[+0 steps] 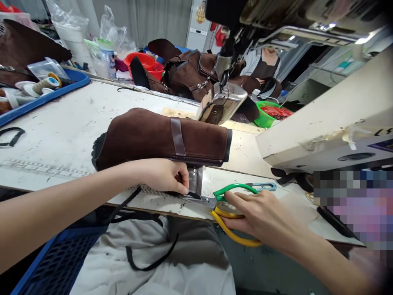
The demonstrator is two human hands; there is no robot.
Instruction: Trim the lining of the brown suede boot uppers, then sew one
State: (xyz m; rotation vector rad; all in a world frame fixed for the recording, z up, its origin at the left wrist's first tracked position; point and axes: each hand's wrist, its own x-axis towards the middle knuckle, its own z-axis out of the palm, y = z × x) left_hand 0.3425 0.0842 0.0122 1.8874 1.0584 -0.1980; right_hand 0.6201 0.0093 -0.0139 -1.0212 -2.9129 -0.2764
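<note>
My left hand (pixel 167 175) pinches a thin black strip (pixel 194 195) at the table's front edge, its fingers closed. The scissors (pixel 225 211), with one green and one yellow handle, are in my right hand (pixel 258 211), and their blades point left at the strip beside my left fingertips. Just beyond my left hand lies a brown leather piece (pixel 141 135) with a grey band (pixel 178 136) across it. A dark flat strip (pixel 195 180) shows under its front edge.
A sewing machine head (pixel 225 65) stands over the table (pixel 82 102). A blue tray (pixel 76 82) of spools is at the left, brown leather pieces (pixel 187 73) behind. Light blue snips (pixel 265 187) lie at right. A person (pixel 267 61) is in the background.
</note>
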